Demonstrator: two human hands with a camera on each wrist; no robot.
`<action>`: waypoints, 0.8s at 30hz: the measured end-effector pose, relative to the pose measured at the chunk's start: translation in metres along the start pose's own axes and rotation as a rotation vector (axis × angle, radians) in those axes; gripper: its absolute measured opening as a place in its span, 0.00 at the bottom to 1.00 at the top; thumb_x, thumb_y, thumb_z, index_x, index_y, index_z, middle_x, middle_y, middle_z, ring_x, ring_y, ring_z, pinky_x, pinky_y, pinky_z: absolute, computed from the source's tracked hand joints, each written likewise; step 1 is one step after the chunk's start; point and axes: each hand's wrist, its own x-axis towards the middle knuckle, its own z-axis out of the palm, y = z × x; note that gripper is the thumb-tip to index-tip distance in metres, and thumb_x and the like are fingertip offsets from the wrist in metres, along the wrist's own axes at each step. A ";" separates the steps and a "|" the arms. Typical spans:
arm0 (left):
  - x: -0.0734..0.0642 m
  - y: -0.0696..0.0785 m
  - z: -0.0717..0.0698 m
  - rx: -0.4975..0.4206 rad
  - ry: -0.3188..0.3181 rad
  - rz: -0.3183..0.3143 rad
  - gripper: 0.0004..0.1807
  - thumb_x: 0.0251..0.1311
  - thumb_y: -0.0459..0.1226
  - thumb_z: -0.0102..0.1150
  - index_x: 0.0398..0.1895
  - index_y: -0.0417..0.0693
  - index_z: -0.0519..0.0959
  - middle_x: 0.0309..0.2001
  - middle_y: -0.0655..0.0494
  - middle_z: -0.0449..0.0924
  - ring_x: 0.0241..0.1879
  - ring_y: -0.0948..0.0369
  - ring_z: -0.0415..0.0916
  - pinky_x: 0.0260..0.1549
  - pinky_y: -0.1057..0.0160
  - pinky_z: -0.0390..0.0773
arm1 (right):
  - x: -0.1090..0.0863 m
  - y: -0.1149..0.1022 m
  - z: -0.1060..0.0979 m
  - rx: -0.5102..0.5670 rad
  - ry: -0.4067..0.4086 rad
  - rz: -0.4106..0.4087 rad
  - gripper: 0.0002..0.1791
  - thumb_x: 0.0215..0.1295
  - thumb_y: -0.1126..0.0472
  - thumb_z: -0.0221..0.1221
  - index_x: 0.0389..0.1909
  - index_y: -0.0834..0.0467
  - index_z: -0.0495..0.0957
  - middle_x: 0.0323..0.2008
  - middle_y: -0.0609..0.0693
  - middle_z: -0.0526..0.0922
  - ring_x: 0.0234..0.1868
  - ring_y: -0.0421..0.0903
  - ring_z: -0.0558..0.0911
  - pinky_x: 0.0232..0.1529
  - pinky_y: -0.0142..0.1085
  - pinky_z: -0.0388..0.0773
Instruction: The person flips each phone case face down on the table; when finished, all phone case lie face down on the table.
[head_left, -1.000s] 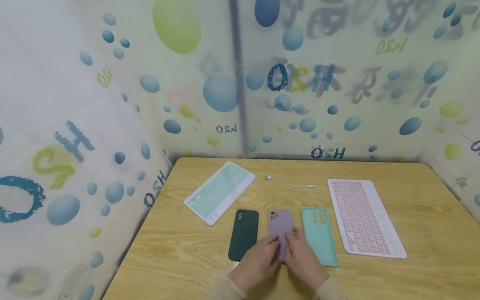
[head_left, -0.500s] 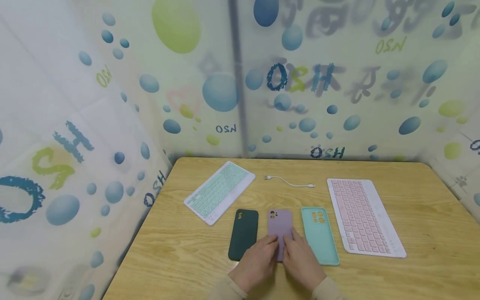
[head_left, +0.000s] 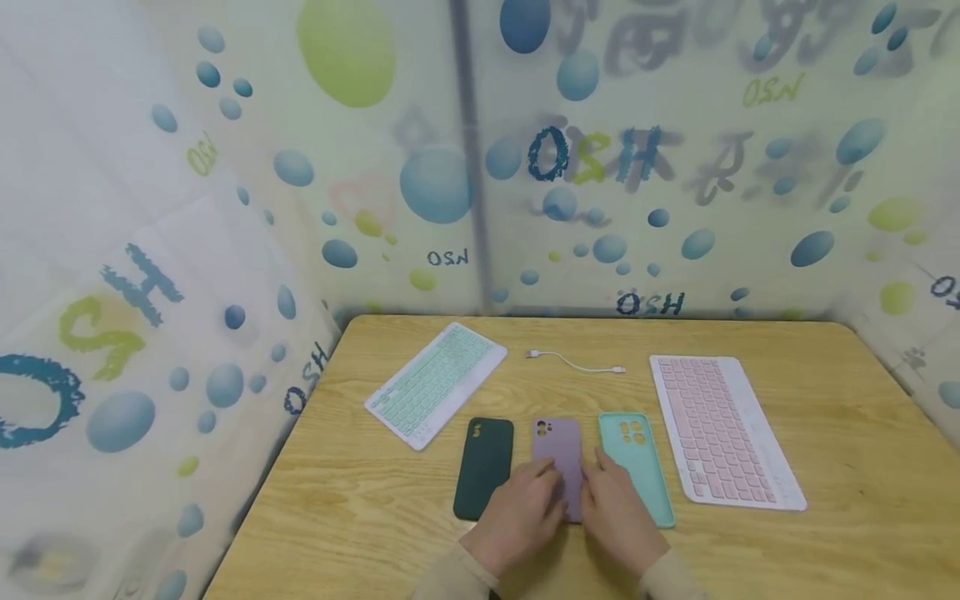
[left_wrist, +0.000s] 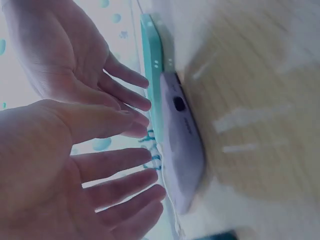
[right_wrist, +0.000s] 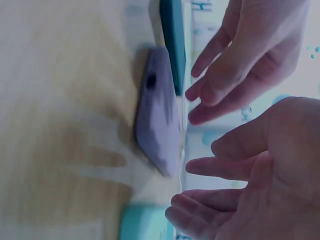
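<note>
A purple phone case (head_left: 558, 442) lies flat on the table, back side up, camera cutouts at its far end. My left hand (head_left: 521, 508) is over its left edge and my right hand (head_left: 621, 510) over its right. Fingers on both hands are loosely extended; in the left wrist view they hover just off the case (left_wrist: 184, 145), gripping nothing. To the left lies a dark green phone case (head_left: 482, 467), its lower corner partly covered by my left hand. On the right is a mint phone case (head_left: 637, 462), partly behind my right hand.
Toward the back left lies a white keyboard with mint keys (head_left: 437, 386). Another with pink keys (head_left: 723, 433) lies at the right. A short white cable (head_left: 576, 362) stretches between them at the back. A patterned curtain (head_left: 600, 192) hangs behind the wooden table (head_left: 337, 517).
Both hands have come away from the purple case and spread slightly apart, the right one shifting right. The phone cases stay put on the table; the head view has turned a little.
</note>
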 end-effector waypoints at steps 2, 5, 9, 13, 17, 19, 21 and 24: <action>0.003 0.004 0.001 0.025 0.049 0.033 0.17 0.61 0.42 0.63 0.50 0.43 0.82 0.56 0.48 0.80 0.55 0.55 0.79 0.51 0.60 0.82 | -0.001 0.007 -0.007 -0.017 0.041 -0.009 0.19 0.63 0.69 0.53 0.53 0.75 0.76 0.60 0.79 0.69 0.58 0.75 0.73 0.59 0.63 0.71; 0.009 0.011 0.002 0.089 0.087 0.079 0.21 0.58 0.45 0.65 0.51 0.43 0.81 0.55 0.48 0.80 0.54 0.55 0.79 0.51 0.62 0.81 | -0.004 0.018 -0.016 -0.064 0.079 -0.012 0.20 0.64 0.67 0.56 0.55 0.74 0.75 0.60 0.79 0.69 0.58 0.75 0.73 0.58 0.64 0.72; 0.018 0.021 0.005 0.166 0.042 0.118 0.31 0.57 0.52 0.67 0.57 0.41 0.77 0.56 0.50 0.79 0.56 0.57 0.77 0.58 0.65 0.76 | -0.011 0.033 -0.027 -0.186 0.078 -0.020 0.27 0.62 0.60 0.62 0.58 0.71 0.74 0.62 0.77 0.69 0.60 0.74 0.73 0.56 0.66 0.71; 0.027 0.029 0.008 0.226 0.013 0.166 0.38 0.54 0.59 0.67 0.59 0.42 0.75 0.56 0.52 0.78 0.58 0.60 0.75 0.62 0.66 0.72 | -0.021 0.049 -0.037 -0.278 0.046 -0.045 0.37 0.56 0.52 0.69 0.62 0.68 0.72 0.63 0.75 0.69 0.59 0.73 0.74 0.58 0.72 0.65; 0.034 0.036 0.011 0.277 0.016 0.190 0.40 0.50 0.63 0.67 0.57 0.44 0.76 0.55 0.54 0.78 0.57 0.61 0.75 0.61 0.66 0.72 | -0.028 0.062 -0.044 -0.292 -0.014 -0.064 0.44 0.50 0.49 0.72 0.64 0.69 0.69 0.63 0.74 0.69 0.59 0.72 0.74 0.60 0.73 0.61; 0.036 0.040 0.013 0.299 0.009 0.192 0.41 0.48 0.65 0.67 0.56 0.46 0.75 0.53 0.56 0.78 0.56 0.61 0.74 0.61 0.67 0.72 | -0.029 0.066 -0.046 -0.283 -0.039 -0.072 0.46 0.48 0.49 0.73 0.64 0.70 0.69 0.63 0.75 0.70 0.60 0.71 0.74 0.60 0.72 0.62; 0.039 0.043 0.015 0.308 -0.008 0.180 0.42 0.47 0.65 0.67 0.57 0.45 0.75 0.53 0.57 0.78 0.56 0.62 0.74 0.60 0.67 0.73 | -0.029 0.068 -0.047 -0.265 -0.063 -0.077 0.47 0.47 0.50 0.74 0.63 0.72 0.68 0.62 0.75 0.70 0.60 0.70 0.74 0.60 0.71 0.62; 0.041 0.048 0.018 0.306 -0.036 0.159 0.43 0.46 0.65 0.68 0.57 0.45 0.75 0.53 0.57 0.77 0.56 0.62 0.74 0.60 0.66 0.73 | -0.029 0.070 -0.047 -0.222 -0.086 -0.087 0.46 0.47 0.53 0.74 0.63 0.74 0.68 0.62 0.77 0.70 0.60 0.69 0.75 0.59 0.71 0.64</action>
